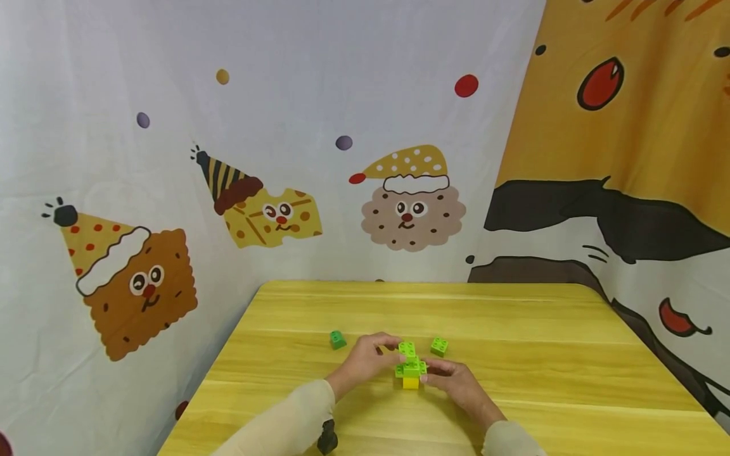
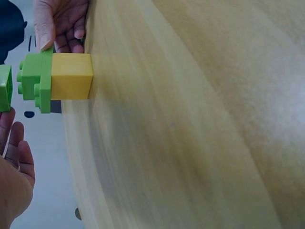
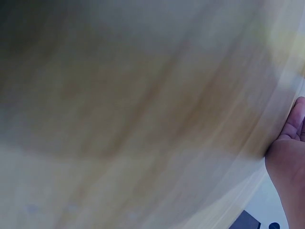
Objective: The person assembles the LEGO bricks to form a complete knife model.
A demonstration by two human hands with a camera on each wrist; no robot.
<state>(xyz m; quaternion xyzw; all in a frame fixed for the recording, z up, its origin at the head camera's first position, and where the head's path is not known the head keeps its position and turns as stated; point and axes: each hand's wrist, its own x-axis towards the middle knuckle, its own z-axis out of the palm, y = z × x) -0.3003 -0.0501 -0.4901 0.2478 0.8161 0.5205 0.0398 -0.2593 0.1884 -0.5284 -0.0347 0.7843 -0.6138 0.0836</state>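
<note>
A small toy-brick stack stands upright on the table: a yellow block (image 2: 71, 76) at the bottom, a flat light green piece (image 2: 45, 98) across it, and a green brick (image 2: 31, 71) above that. My left hand (image 1: 369, 358) pinches another light green brick (image 1: 407, 349) just over the stack. In the left wrist view, a gap separates this held brick (image 2: 5, 88) from the studs below it. On the other side, my right hand (image 1: 458, 382) pinches one end of the flat piece between thumb and fingers. The right wrist view catches only part of the right hand (image 3: 288, 148).
Behind the hands, a dark green brick (image 1: 338, 340) lies at left and a light green brick (image 1: 439, 346) at right. The wooden table (image 1: 296, 310) ends at a printed cloth backdrop (image 1: 319, 82). A black device (image 1: 327, 437) sits by the left sleeve.
</note>
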